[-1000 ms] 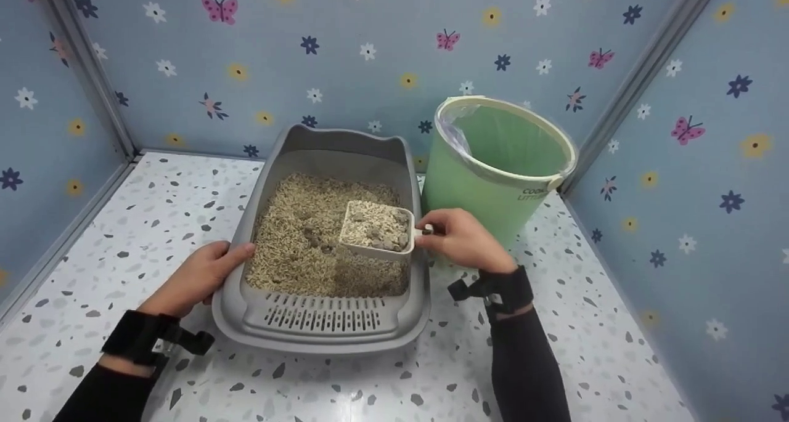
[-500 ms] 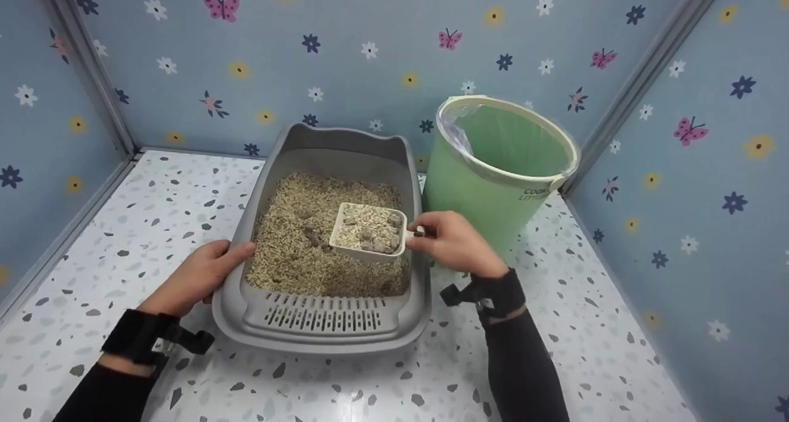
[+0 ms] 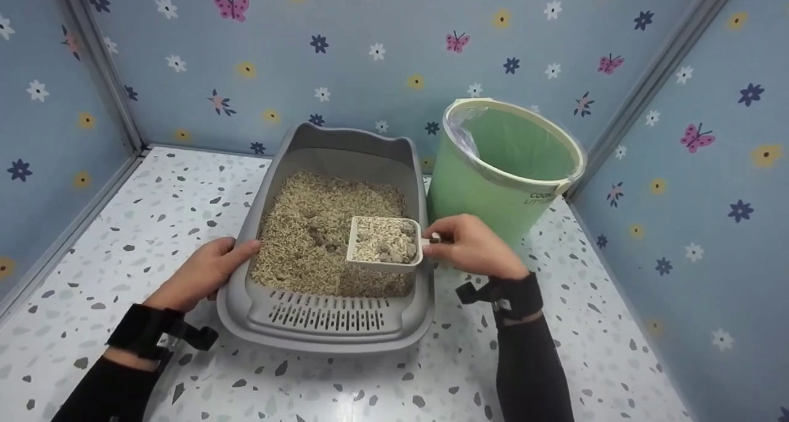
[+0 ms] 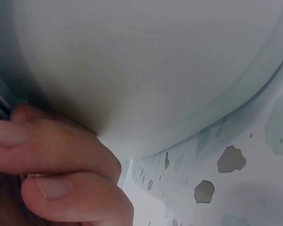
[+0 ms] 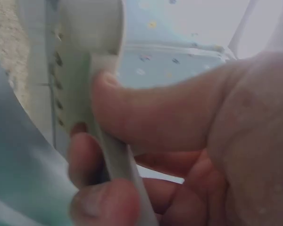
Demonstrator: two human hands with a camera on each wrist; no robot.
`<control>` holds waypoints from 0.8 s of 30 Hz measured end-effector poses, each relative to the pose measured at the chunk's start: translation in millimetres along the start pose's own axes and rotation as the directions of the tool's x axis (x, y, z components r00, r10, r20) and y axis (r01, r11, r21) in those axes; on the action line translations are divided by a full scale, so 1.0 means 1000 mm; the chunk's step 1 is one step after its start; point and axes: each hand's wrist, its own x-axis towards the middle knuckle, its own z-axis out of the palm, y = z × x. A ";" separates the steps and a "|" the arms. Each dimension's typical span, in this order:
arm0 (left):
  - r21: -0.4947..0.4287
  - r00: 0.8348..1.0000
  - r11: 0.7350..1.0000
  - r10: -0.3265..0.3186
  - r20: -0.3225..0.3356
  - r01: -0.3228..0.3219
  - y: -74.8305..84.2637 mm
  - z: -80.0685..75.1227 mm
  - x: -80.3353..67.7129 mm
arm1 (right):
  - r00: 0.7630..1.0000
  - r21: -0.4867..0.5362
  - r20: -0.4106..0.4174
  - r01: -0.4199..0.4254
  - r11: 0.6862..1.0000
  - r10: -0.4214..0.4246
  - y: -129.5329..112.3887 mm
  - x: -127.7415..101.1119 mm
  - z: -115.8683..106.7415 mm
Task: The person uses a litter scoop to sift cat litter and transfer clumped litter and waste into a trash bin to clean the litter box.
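A grey litter tray [image 3: 327,323] filled with tan litter [image 3: 308,225] sits on the speckled floor. My left hand [image 3: 206,274] grips its left rim, thumb on top of the edge; the left wrist view shows my fingers [image 4: 52,155] curled under the tray's grey wall [image 4: 146,61]. My right hand [image 3: 471,246] pinches the handle of a white scoop [image 3: 385,243] held over the tray's right side, loaded with litter and dark clumps. In the right wrist view my thumb and fingers [image 5: 146,117] clamp the scoop handle [image 5: 118,160].
A green bin [image 3: 508,163] with a clear liner stands just right of the tray, behind my right hand. Blue flowered walls [image 3: 370,58] close in the back and both sides. Speckled floor [image 3: 123,225] spreads left of the tray and in front.
The scoop with its load has shifted right and slightly toward me, now near the tray's right rim. My left hand keeps its hold on the tray.
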 end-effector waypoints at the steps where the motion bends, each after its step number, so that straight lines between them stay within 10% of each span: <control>1: 0.006 1.000 1.000 0.000 -0.002 0.000 0.000 -0.001 0.000 | 1.000 -0.007 -0.003 -0.003 1.000 0.003 0.000 0.000 0.001; 24: 0.017 1.000 1.000 0.001 -0.006 0.000 0.004 0.001 0.001 | 0.998 -0.046 -0.014 0.058 0.997 -0.059 -0.005 0.006 0.011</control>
